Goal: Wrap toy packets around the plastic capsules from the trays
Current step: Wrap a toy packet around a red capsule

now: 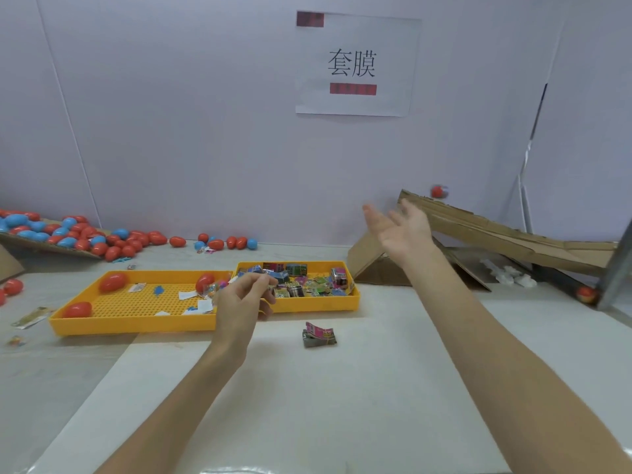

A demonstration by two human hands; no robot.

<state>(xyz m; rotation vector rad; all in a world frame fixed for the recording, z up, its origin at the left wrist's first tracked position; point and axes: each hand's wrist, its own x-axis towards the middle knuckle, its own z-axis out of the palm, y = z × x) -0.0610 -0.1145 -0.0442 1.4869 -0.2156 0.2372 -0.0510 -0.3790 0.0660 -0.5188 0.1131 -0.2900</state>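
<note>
While the right hand (400,227) is hanging up by the cardboard ramp (496,230), the left hand (244,295) is hovering over the seam between the two yellow trays, so I'm judging left as the nearer hand for the next pick. The packets (297,280) are lying in the right tray (318,304), just beyond and right of the left fingertips. The nearest red capsule (204,281) is sitting in the left tray (136,323), just left of the knuckles, with its long axis tilting up and away. Two more capsules (113,281) are lying further left in that tray, long axes roughly side to side. The left fingers are curling in, thumb and forefinger nearly closing. Something small may be sitting between them, but I'm not able to tell whether they're pinching a packet or nothing. The right fingers are spreading wide, palm up, holding nothing. A blurred red capsule (438,192) is showing just above the ramp's top edge, clear of that hand. One loose packet (319,335) is lying on the table (342,388) between the forearms, nearer the left hand than the right.
</note>
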